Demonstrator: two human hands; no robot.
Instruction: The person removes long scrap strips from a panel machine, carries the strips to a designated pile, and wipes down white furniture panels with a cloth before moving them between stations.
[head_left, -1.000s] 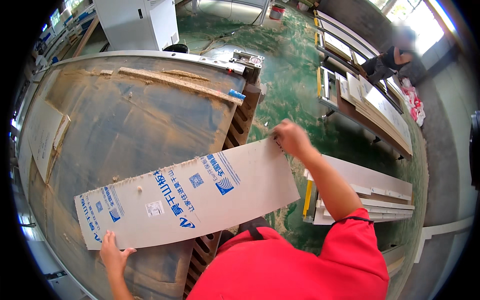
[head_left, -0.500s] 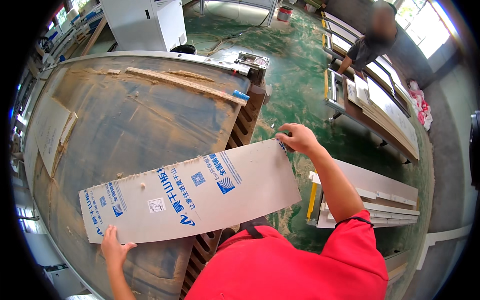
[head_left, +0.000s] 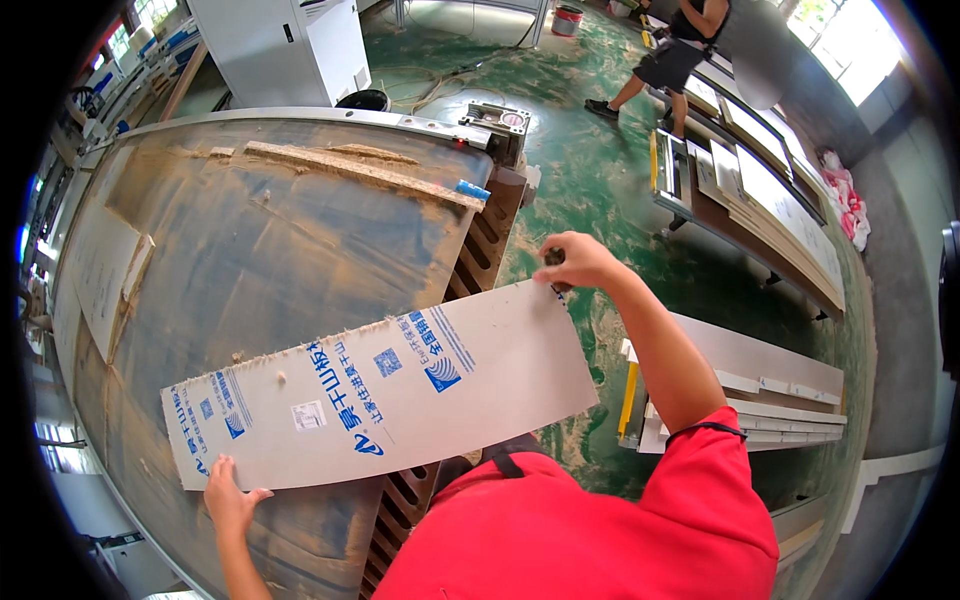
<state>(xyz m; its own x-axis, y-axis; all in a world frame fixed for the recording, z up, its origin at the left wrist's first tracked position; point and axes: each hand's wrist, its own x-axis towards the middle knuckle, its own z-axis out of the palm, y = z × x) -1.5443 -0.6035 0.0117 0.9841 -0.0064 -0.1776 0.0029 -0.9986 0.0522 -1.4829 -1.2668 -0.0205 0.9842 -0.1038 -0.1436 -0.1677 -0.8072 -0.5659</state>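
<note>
A long pale board (head_left: pixel 480 385) with blue print and a white label lies slanted across the sawdust-covered machine table (head_left: pixel 330 235), its right part jutting past the table's edge. Its far long edge is ragged with chips. At the near left corner, my left hand (head_left: pixel 230 495) grips the board's edge, fingers on the top face and thumb along the rim. My right hand (head_left: pixel 585 262) is closed around a small dark object (head_left: pixel 557 262) just above the far right corner. Most of that object is hidden by my fingers, so its kind cannot be made out.
Wood strips (head_left: pixel 360 172) and a blue piece (head_left: pixel 472 190) lie at the table's far side, a broken panel (head_left: pixel 105 275) at left. Racks with stacked panels (head_left: pixel 770 220) stand at right, more boards (head_left: pixel 750 385) nearer. A co-worker (head_left: pixel 672 65) walks by the far racks.
My right hand has risen slightly off the board's corner and moved a little left with the dark object. My left hand keeps its place. The co-worker has moved left, away from the racks.
</note>
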